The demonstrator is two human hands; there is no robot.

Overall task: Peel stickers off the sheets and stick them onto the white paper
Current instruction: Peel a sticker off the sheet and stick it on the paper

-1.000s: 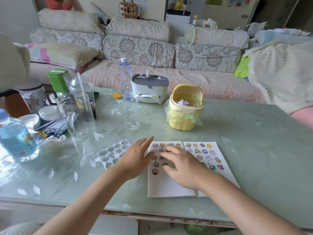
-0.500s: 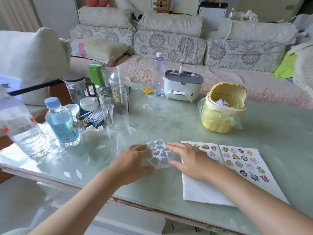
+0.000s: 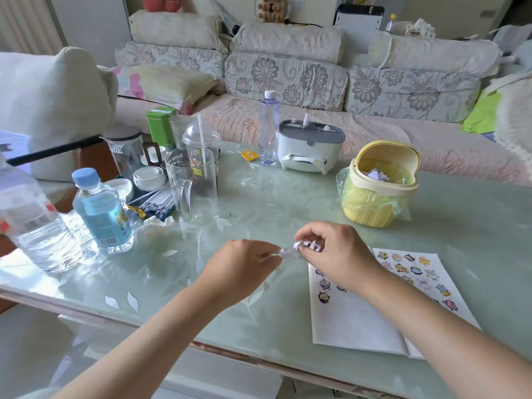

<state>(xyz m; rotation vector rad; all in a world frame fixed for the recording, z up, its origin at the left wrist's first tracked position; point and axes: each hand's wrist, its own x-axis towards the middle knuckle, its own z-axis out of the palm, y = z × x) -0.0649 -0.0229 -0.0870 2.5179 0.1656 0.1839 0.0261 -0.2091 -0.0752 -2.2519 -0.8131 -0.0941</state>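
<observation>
Centre frame: left hand (image 3: 240, 270) and right hand (image 3: 335, 251) pinch crumpled, spent white sticker backing (image 3: 299, 249) above pale-green glass tabletop (image 3: 288, 203), likely scrunching it for discarding.

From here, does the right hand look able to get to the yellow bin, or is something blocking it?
Probably yes: the right hand has bare tabletop between it and the yellow bin. But it and the left hand are pinching the crumpled sticker sheet.
</observation>
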